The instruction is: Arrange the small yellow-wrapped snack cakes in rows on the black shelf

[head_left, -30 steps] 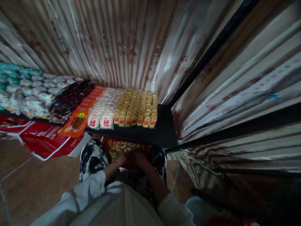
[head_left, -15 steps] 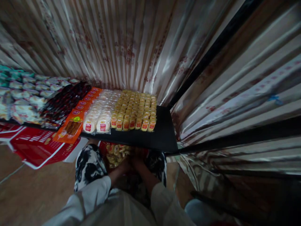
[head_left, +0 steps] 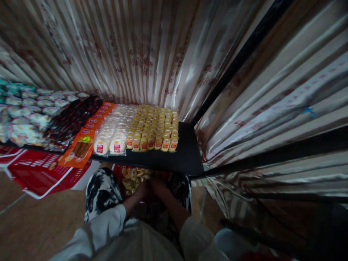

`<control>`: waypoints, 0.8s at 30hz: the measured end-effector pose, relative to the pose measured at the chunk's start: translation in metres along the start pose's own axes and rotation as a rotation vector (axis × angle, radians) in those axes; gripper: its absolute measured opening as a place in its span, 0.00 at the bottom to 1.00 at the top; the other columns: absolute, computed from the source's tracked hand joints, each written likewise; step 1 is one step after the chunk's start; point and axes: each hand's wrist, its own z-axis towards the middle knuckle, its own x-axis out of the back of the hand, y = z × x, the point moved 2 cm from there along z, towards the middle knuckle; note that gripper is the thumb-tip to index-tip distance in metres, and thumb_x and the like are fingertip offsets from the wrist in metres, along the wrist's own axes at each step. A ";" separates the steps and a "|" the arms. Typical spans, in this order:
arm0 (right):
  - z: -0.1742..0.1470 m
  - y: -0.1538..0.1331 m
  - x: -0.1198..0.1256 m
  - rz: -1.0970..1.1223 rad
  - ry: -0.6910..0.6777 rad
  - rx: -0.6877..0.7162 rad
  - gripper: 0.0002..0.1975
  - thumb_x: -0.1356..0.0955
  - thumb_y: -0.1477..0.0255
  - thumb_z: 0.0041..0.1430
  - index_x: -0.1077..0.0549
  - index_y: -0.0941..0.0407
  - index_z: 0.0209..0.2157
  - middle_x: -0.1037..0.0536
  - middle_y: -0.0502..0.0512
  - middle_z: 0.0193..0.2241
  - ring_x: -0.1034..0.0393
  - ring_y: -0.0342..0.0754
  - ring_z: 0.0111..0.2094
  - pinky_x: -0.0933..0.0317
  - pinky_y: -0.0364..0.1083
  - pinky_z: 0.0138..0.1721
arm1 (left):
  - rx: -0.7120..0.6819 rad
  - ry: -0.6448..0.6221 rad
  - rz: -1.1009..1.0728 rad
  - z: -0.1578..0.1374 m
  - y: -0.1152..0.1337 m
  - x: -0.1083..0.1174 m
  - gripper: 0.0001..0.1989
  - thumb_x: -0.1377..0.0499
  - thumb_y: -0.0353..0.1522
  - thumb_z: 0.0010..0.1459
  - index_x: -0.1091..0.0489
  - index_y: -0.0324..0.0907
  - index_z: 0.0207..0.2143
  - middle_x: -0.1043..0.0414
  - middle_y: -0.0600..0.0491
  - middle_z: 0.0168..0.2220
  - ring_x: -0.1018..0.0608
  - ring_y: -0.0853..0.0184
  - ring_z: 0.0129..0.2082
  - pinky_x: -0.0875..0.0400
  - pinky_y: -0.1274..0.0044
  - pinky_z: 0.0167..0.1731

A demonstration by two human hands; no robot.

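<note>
Both hands are low between my knees, at a red container (head_left: 117, 172) of small gold-wrapped snacks (head_left: 132, 180) below the shelf's front edge. My left hand (head_left: 142, 190) is at the right side of these snacks. Close beside it is my right hand (head_left: 158, 187), the two almost touching. Deep shadow hides the fingers of both, so whether they grip anything does not show. Above them, on the black shelf (head_left: 187, 161), stand rows of yellow wrapped snack cakes (head_left: 152, 130). Round white wrapped cakes (head_left: 110, 134) lie in rows left of those.
An orange snack packet (head_left: 81, 145), dark red wrapped packs (head_left: 73, 117) and white packs (head_left: 27, 130) line the shelf leftward. Red printed boxes or bags (head_left: 46, 174) stand under it. Striped curtain (head_left: 122, 54) hangs behind, and black frame bars (head_left: 244, 159) run at the right.
The view has shifted slightly, so the shelf goods appear a little further left. My hands stay together at the red container, with the right forearm slightly further right.
</note>
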 end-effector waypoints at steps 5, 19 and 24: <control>-0.014 0.005 0.027 0.036 0.033 0.056 0.15 0.39 0.79 0.54 0.24 0.60 0.40 0.22 0.63 0.41 0.29 0.53 0.43 0.38 0.46 0.45 | 0.018 -0.042 -0.122 -0.012 0.012 0.010 0.19 0.50 0.19 0.48 0.27 0.35 0.40 0.24 0.46 0.39 0.24 0.64 0.41 0.32 0.76 0.41; -0.060 0.035 0.096 0.863 0.168 0.234 0.10 0.34 0.68 0.51 0.27 0.60 0.33 0.26 0.49 0.23 0.33 0.40 0.24 0.39 0.39 0.26 | -0.168 -0.151 -0.490 -0.071 0.070 0.055 0.18 0.42 0.27 0.47 0.31 0.38 0.44 0.26 0.48 0.42 0.25 0.67 0.41 0.32 0.79 0.37; -0.064 0.037 0.106 1.122 0.258 0.206 0.14 0.31 0.63 0.48 0.27 0.58 0.34 0.26 0.49 0.26 0.31 0.42 0.29 0.34 0.41 0.29 | -0.213 -0.042 -0.492 -0.069 0.089 0.049 0.13 0.42 0.30 0.49 0.31 0.37 0.39 0.25 0.50 0.36 0.26 0.70 0.32 0.34 0.82 0.29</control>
